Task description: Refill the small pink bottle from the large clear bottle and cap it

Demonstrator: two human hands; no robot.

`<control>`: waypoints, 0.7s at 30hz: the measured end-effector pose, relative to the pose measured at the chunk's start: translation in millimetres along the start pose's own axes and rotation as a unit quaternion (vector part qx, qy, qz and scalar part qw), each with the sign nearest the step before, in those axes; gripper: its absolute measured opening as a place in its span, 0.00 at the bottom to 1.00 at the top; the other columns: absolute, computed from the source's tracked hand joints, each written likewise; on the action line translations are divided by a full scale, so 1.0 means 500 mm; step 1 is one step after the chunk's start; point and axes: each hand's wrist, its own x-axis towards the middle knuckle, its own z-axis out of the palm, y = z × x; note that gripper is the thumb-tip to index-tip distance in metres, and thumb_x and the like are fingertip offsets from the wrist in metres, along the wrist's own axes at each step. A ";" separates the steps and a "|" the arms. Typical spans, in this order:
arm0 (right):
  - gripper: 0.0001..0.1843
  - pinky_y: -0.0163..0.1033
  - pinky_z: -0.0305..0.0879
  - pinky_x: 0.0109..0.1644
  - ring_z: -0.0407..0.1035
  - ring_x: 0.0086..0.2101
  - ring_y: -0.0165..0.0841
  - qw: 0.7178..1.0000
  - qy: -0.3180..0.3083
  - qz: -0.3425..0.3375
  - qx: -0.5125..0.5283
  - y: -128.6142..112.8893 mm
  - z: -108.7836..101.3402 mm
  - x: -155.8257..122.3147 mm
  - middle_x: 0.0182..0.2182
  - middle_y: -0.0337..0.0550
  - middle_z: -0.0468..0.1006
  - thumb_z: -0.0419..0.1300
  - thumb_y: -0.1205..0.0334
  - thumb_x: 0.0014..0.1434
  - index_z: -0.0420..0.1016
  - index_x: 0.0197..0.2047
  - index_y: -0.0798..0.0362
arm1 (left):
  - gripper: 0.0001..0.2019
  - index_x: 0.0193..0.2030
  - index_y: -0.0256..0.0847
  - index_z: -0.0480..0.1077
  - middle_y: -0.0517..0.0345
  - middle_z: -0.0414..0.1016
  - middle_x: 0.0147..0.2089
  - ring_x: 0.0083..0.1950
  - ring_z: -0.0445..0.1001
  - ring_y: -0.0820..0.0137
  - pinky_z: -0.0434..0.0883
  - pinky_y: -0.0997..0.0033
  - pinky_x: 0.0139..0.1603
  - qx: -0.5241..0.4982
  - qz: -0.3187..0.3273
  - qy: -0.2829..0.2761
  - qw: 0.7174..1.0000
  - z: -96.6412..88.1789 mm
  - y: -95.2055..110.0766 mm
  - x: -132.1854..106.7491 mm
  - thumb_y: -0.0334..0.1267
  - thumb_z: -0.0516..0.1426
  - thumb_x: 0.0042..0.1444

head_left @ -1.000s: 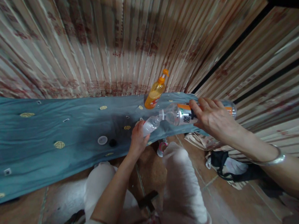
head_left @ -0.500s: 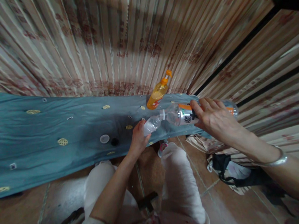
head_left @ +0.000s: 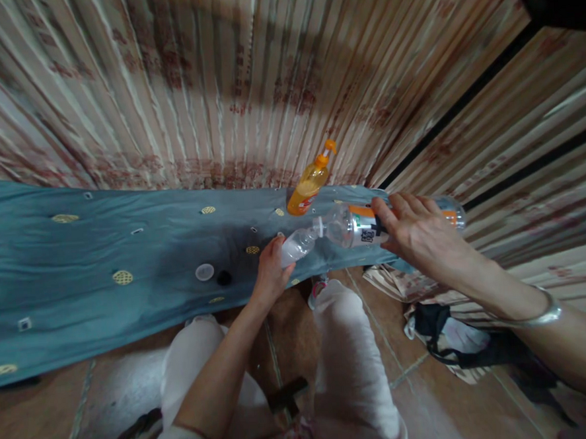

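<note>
My right hand (head_left: pixel 418 241) grips a large clear plastic bottle (head_left: pixel 346 227) with an orange, white and black label, tipped on its side with the neck pointing left. Its mouth meets the mouth of a small clear bottle (head_left: pixel 295 246), which my left hand (head_left: pixel 270 272) holds tilted above the blue cloth (head_left: pixel 101 251). A white cap (head_left: pixel 204 272) and a black cap (head_left: pixel 223 277) lie on the cloth to the left of my left hand. An orange pump bottle (head_left: pixel 309 181) stands behind the two bottles, near the curtain.
A striped, patterned curtain (head_left: pixel 225 91) hangs behind the cloth-covered surface. My knees in white trousers (head_left: pixel 350 348) sit below it over a tiled floor. A black and white bag (head_left: pixel 443 333) lies on the floor at the right.
The view has shifted slightly; both hands keep the two bottles joined mouth to mouth in the same place.
</note>
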 end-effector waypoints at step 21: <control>0.34 0.53 0.65 0.61 0.73 0.56 0.58 1.000 0.008 -0.004 -0.013 0.002 0.004 -0.003 0.53 0.68 0.81 0.66 0.66 0.65 0.67 0.72 0.67 | 0.39 0.73 0.47 0.67 0.43 0.81 0.71 0.72 0.82 0.48 0.80 0.40 0.75 -0.008 -0.016 -0.022 1.000 0.000 0.000 -0.001 0.27 0.70 0.56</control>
